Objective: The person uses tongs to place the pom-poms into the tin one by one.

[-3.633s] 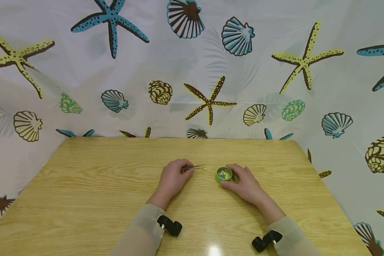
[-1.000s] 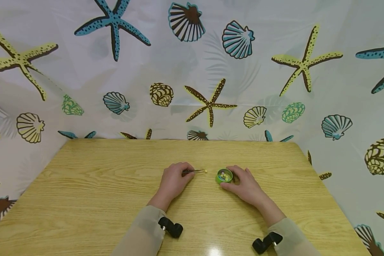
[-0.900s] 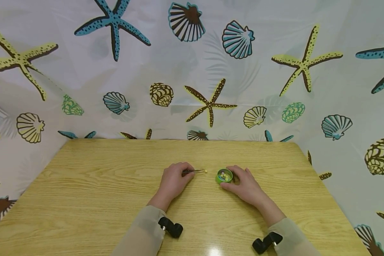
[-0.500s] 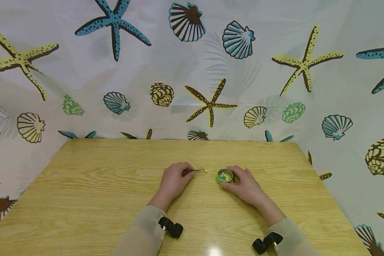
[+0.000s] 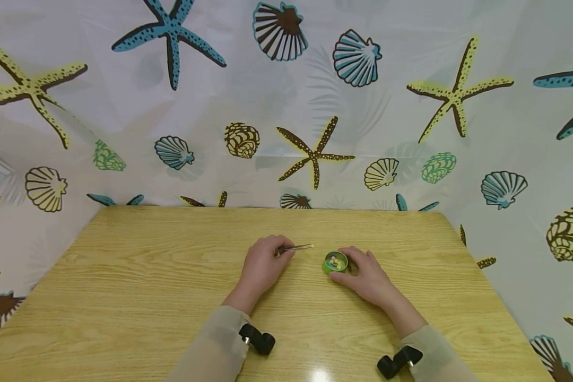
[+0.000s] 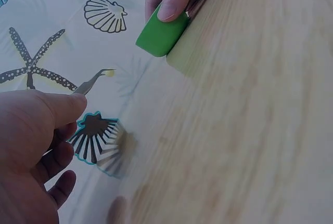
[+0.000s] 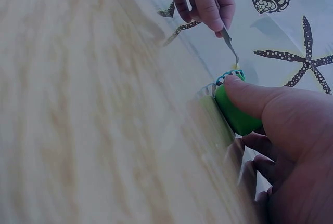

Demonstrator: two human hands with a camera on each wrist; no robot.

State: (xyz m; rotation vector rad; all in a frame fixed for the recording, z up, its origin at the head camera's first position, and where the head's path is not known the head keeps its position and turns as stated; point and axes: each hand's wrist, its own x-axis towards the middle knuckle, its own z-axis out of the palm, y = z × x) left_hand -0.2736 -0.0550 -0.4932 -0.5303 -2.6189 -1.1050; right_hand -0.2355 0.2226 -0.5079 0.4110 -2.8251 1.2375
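Note:
My left hand (image 5: 263, 263) pinches a pair of bent-tip tweezers (image 5: 296, 248) between thumb and forefinger. A small yellow bead (image 6: 109, 73) sits between the tweezer tips, raised above the table in the left wrist view. To the right, a small round green tin (image 5: 327, 268) stands on the table, with several pastel beads (image 5: 336, 262) inside. My right hand (image 5: 369, 276) holds the tin, thumb at its near side and fingers round its far side. In the right wrist view the tweezer tips are just beyond the green tin (image 6: 161, 34).
The wooden table (image 5: 148, 297) stretches out on all sides of the hands. A white curtain (image 5: 267, 101) printed with shells and starfish hangs behind the table and along both sides. Black camera mounts (image 5: 257, 339) sit on both sleeves.
The tweezers close on the yellow bead that lay on the table, and the left hand lifts it slightly up and to the right. The right hand and tin stay in place.

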